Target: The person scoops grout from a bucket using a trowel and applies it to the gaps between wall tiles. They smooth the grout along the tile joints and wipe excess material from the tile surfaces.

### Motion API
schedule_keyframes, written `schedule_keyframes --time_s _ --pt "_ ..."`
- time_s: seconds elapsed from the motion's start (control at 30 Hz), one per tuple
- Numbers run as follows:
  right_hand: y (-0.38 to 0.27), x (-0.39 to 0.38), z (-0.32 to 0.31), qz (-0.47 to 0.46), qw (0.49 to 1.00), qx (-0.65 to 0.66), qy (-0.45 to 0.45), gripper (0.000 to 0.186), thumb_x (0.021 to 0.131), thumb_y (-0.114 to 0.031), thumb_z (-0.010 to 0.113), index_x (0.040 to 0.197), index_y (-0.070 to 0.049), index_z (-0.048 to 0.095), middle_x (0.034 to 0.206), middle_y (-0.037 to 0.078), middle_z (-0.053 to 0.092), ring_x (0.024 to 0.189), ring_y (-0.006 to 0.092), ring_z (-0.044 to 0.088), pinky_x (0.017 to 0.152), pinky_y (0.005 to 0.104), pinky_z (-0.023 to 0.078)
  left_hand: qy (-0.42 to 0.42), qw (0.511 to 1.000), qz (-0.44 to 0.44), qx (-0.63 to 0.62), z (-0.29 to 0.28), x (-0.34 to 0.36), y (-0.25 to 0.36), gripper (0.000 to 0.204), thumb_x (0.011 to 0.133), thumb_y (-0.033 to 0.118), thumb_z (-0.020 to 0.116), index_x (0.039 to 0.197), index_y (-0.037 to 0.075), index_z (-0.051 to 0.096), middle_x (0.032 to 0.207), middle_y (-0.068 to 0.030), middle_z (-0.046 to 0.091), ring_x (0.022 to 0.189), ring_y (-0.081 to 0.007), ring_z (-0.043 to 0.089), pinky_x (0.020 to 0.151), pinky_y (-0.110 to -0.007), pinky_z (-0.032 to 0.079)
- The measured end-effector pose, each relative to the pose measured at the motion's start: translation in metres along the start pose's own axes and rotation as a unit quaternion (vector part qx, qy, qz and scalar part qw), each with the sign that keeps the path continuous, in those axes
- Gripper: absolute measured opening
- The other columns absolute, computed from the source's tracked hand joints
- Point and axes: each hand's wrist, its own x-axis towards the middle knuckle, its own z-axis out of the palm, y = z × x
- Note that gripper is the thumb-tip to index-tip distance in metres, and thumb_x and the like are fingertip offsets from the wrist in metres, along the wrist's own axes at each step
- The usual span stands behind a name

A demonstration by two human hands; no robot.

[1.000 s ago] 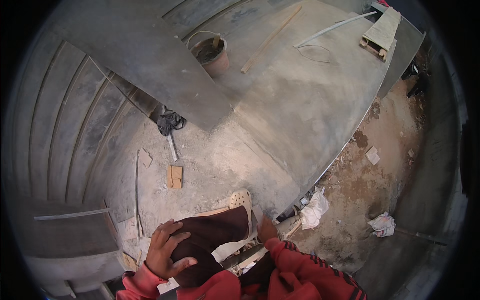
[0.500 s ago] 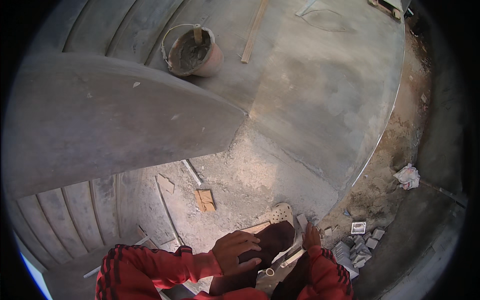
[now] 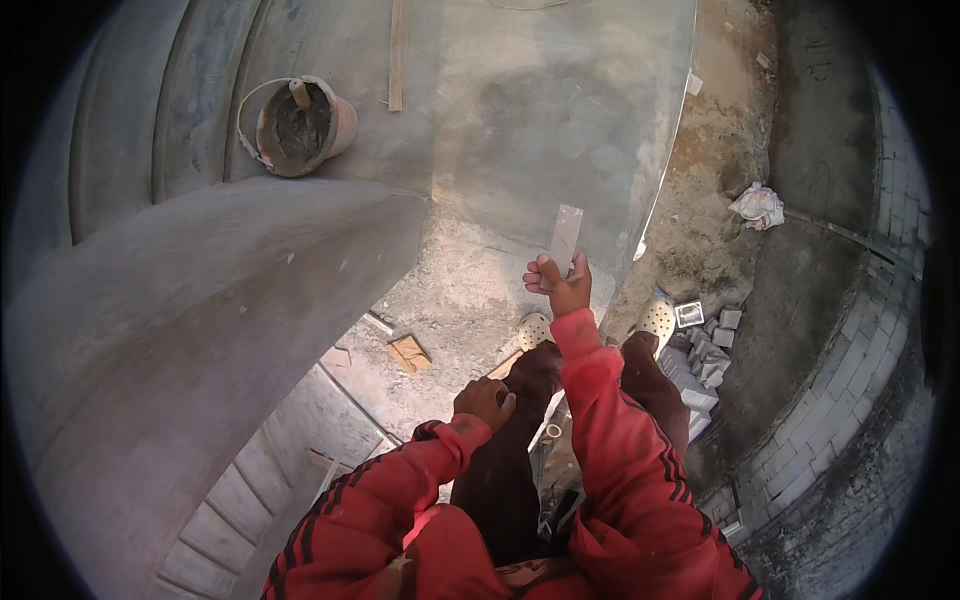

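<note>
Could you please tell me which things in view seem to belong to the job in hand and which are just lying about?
Seemingly in use:
flat pale piece, held in the right hand
perhaps the bucket of grey mix, apart from both hands

Apparently lying about:
wooden strip
crumpled white bag
brown piece
pile of grey blocks

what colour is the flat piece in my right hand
The flat piece is pale grey with a pinkish tinge, best seen in the head view.
</note>
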Motion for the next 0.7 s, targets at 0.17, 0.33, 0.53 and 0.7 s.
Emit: schedule_keyframes --time_s 0.17,0.33,0.53,0.7 --pt "-0.102 0.024 0.060 -0.011 0.981 0.121 -0.150 0.031 0.096 -0.026 0.055 0.114 -0.004 0.045 0.086 0.014 0.063 0.066 0.0186 0.062 0.059 0.0323 0.052 -0.039 0.998 -0.019 0.036 -0.018 0.025 0.010 0.027 0.083 0.035 0.062 0.091 0.009 0.066 0.092 -0.0128 0.063 0.092 -0.0310 0.060 0.083 -0.042 0.048" --pt "-0.148 0.068 0.093 0.093 0.962 0.177 -0.187 0.040 0.100 -0.040 0.040 0.114 -0.003 0.048 0.089 0.015 0.062 0.069 0.0210 0.060 0.063 0.0353 0.050 0.001 0.997 -0.008 -0.081 -0.087 0.086 0.013 0.026 0.084 0.029 0.063 0.099 0.008 0.066 0.099 -0.0160 0.065 0.097 -0.0304 0.061 0.087 -0.041 0.047" --pt "-0.181 0.106 0.075 0.137 0.986 0.022 -0.090 0.039 0.098 -0.042 0.046 0.115 -0.008 0.055 0.092 0.008 0.063 0.074 0.0163 0.060 0.073 0.0335 0.051 0.314 0.897 -0.055 -0.304 -0.289 0.227 0.044 0.030 0.089 0.024 0.061 0.109 0.002 0.063 0.100 -0.0118 0.067 0.094 -0.0212 0.064 0.085 -0.032 0.049" --pt "-0.219 0.121 0.045 0.206 0.976 -0.024 -0.068 0.042 0.095 -0.039 0.053 0.121 -0.005 0.053 0.093 0.003 0.060 0.081 0.0138 0.058 0.076 0.0349 0.050 0.560 0.816 -0.106 -0.099 -0.449 0.318 -0.045 0.031 0.081 0.004 0.060 0.111 0.006 0.061 0.108 -0.0143 0.060 0.107 -0.0294 0.056 0.091 -0.040 0.044"
